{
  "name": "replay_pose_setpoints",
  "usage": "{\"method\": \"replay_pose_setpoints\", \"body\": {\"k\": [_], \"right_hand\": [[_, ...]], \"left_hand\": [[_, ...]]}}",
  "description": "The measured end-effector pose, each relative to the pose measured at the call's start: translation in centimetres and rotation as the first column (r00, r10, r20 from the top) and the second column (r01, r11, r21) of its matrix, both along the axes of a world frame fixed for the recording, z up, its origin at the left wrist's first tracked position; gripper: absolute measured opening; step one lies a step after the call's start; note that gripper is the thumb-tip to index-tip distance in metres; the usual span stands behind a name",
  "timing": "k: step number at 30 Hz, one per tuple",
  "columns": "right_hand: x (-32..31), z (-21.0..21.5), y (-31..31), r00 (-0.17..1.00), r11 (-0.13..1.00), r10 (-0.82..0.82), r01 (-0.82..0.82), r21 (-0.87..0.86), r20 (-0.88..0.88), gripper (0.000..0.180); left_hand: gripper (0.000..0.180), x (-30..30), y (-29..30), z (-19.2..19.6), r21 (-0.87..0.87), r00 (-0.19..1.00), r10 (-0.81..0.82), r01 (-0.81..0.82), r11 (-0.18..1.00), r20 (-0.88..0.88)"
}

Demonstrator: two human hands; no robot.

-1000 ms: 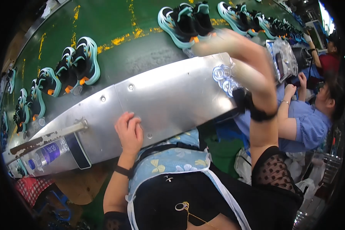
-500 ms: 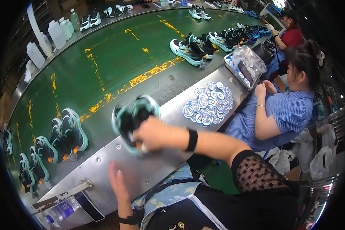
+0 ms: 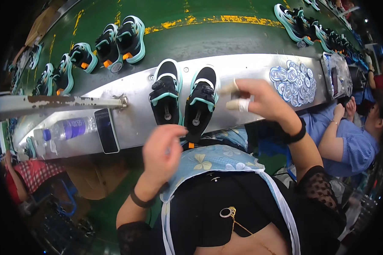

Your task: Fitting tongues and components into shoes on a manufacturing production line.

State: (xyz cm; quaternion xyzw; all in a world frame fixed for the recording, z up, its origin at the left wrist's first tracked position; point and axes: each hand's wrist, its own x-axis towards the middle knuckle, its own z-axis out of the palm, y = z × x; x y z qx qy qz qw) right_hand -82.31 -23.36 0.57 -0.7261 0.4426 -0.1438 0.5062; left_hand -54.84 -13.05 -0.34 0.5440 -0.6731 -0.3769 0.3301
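Two black shoes with white and mint trim stand side by side on the metal ledge, the left shoe (image 3: 167, 94) and the right shoe (image 3: 201, 102). Their toes point away from me, and a small round mark shows on each insole. My left hand (image 3: 161, 149) is at the heel of the left shoe, its fingers bent and apart, holding nothing I can see; the fingertips reach toward the gap between the heels. To the right of the right shoe hovers my right hand (image 3: 261, 100), thumb and fingers spread, with pale coverings on two fingertips.
A heap of round blue-and-white tags (image 3: 292, 83) lies on the ledge at right, beside a tray (image 3: 327, 76). At left are a phone (image 3: 107, 131), a water bottle (image 3: 70, 128) and a metal bar (image 3: 59, 102). More shoes (image 3: 131, 39) line the green belt. A co-worker (image 3: 349, 136) sits at right.
The pair of shoes, earlier in my right hand over the belt's edge, now stands on the ledge in front of me. My right hand has let go and moved right. The view has turned.
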Motion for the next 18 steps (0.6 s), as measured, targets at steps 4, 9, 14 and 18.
{"method": "replay_pose_setpoints", "body": {"k": [4,9,14,18], "right_hand": [[2.4,-2.5,-1.5,0.994,0.993,0.110,-0.111,-0.048,-0.018,0.064],[6.3,-5.2,-2.7,0.931,0.898,0.350,-0.365,-0.245,-0.101,0.073],[5.3,-3.5,-1.0,0.850,0.858,0.383,-0.472,-0.201,-0.361,0.057],[6.0,-4.6,1.8,0.885,0.766,0.188,-0.403,-0.501,-0.425,0.046]], "left_hand": [[0.028,-3.1,1.1,-4.4,-0.182,0.968,-0.157,0.194,0.964,0.197],[0.024,-3.0,-0.1,-6.9,-0.095,0.961,-0.251,0.262,0.960,0.120],[0.021,-2.7,-0.4,-8.2,-0.164,0.997,-0.065,0.071,0.984,0.041],[0.014,-2.8,-0.8,-7.4,0.107,0.982,0.098,-0.081,0.991,-0.160]]}}
